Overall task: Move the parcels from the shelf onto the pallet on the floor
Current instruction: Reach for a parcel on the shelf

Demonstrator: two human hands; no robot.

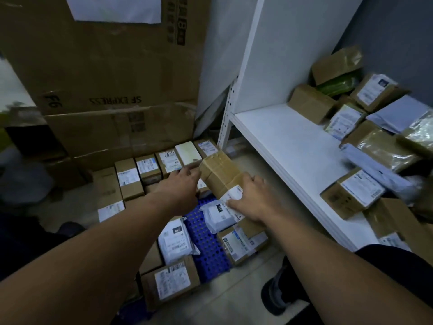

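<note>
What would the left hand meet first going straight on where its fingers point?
The left hand would meet the taped brown box: its fingertips seem to touch the box's left edge. The right hand holds the near end. Depth unclear.

We hold both bare arms stretched forward and down, forearms nearly parallel. Our left hand [181,184] shows its back, the fingers almost straight, their tips pressing on the left side of a box [220,174]. Our right hand [254,198] lies over the box's near end, fingers spread and bent round it, thumb on top.
</note>
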